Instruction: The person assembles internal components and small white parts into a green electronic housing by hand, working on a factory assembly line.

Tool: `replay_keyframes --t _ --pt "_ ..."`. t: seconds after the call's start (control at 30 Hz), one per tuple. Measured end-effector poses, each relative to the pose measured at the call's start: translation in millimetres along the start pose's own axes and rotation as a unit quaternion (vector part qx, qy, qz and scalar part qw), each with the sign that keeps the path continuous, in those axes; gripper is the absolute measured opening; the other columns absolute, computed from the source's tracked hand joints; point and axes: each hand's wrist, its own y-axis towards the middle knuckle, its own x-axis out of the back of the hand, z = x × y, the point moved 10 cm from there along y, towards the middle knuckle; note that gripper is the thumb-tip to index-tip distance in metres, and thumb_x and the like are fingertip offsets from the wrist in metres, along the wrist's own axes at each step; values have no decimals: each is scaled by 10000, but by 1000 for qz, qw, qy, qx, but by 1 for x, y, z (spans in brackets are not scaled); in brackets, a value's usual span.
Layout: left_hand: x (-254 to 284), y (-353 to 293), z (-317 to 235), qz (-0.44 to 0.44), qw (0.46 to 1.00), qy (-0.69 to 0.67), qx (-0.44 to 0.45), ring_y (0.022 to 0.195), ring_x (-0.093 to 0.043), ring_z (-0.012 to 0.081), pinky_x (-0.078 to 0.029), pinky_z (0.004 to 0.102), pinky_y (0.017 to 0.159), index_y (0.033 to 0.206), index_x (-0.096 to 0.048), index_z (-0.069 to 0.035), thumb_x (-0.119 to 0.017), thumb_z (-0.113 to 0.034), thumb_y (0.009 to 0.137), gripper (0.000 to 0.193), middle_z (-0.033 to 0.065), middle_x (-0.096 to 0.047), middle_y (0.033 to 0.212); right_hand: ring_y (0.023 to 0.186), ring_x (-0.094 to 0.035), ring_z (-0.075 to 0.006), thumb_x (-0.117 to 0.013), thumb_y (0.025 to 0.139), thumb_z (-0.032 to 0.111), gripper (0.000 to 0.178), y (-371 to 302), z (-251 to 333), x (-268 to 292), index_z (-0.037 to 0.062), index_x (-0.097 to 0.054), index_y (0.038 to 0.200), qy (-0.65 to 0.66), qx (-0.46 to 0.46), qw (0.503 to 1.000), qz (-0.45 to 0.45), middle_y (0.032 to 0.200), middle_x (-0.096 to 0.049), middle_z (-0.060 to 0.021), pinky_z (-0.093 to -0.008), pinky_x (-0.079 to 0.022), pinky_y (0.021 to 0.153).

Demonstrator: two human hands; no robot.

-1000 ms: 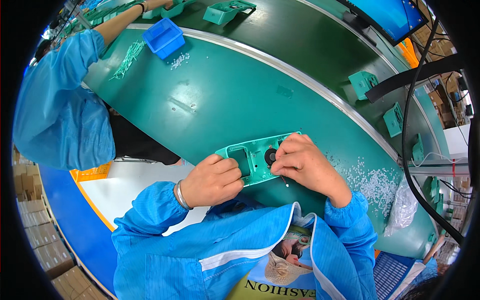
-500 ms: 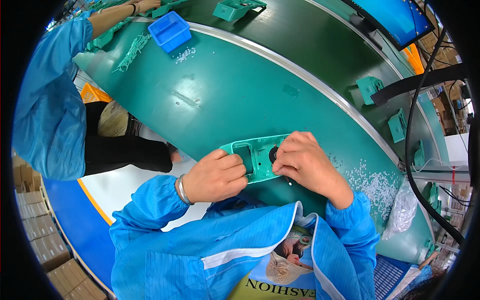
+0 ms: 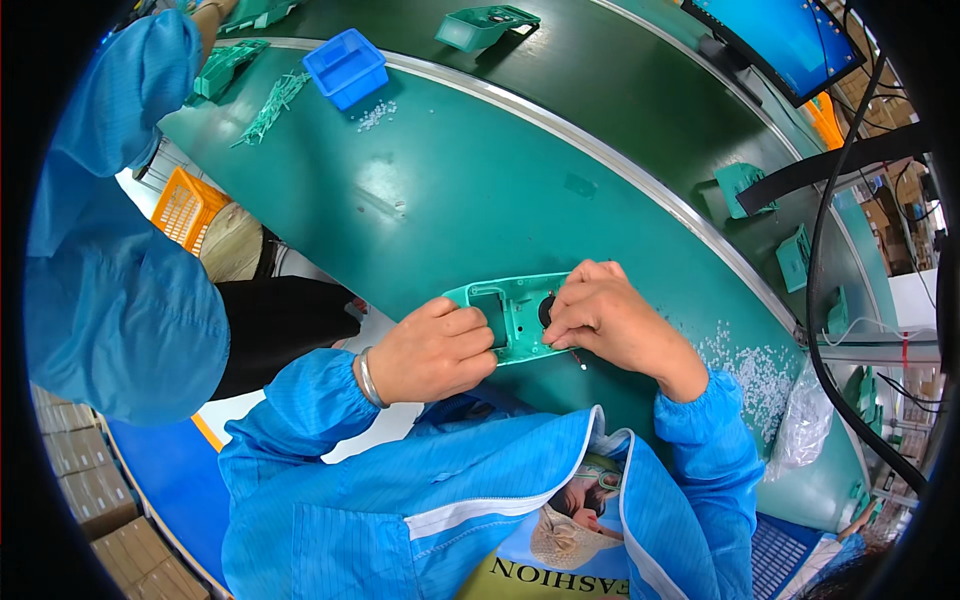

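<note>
Between my hands a green plastic housing point(image 3: 520, 318), open side up, is held above the green table. My left hand point(image 3: 432, 345) is closed around its left end, by a rectangular opening. The fingers of my right hand point(image 3: 605, 318) are pinched together at a round black part point(image 3: 546, 310) inside the right end. They cover much of that part. A thin red wire with a small white connector point(image 3: 583, 366) hangs below my right fingers.
Small white pieces point(image 3: 745, 375) lie scattered at right, beside a clear plastic bag point(image 3: 802, 425). A blue bin point(image 3: 345, 68) and thin green strips point(image 3: 272, 108) sit at far left. More green housings point(image 3: 487, 27) stand beyond the metal rail point(image 3: 560, 120). A co-worker's blue sleeve point(image 3: 130, 100) is at left.
The co-worker at left has shifted nearer, and their forearm has moved left toward the picture's edge. The wire below my right hand hangs slightly differently. My hands stay almost where they were.
</note>
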Motion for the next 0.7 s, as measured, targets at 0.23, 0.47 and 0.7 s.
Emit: replay_keyframes --t 0.23,0.47,0.7 --pt "5 -2 4 -9 1000 12 4 931 -600 191 -400 346 734 824 -565 -142 -735 -186 790 179 9 -533 843 1014 -574 -204 -815 769 142 76 8 5 1 163 -787 836 -11 9 1000 -12 898 -693 71 -383 -376 957" --pt "-6 4 -1 -8 1000 1 -7 930 -568 205 -411 349 733 797 -516 -140 -681 -238 776 192 23 -520 855 926 -589 -241 -798 740 147 76 3 15 7 154 -777 812 -85 16 996 -9 834 -680 23 -392 -417 902" --pt "-2 0 -1 -38 998 46 5 919 -558 204 -403 357 706 787 -521 -143 -691 -218 822 189 19 -509 841 922 -591 -274 -809 685 75 219 -36 63 46 81 -760 898 -175 -20 971 -164 855 -656 -47 -422 -427 897"
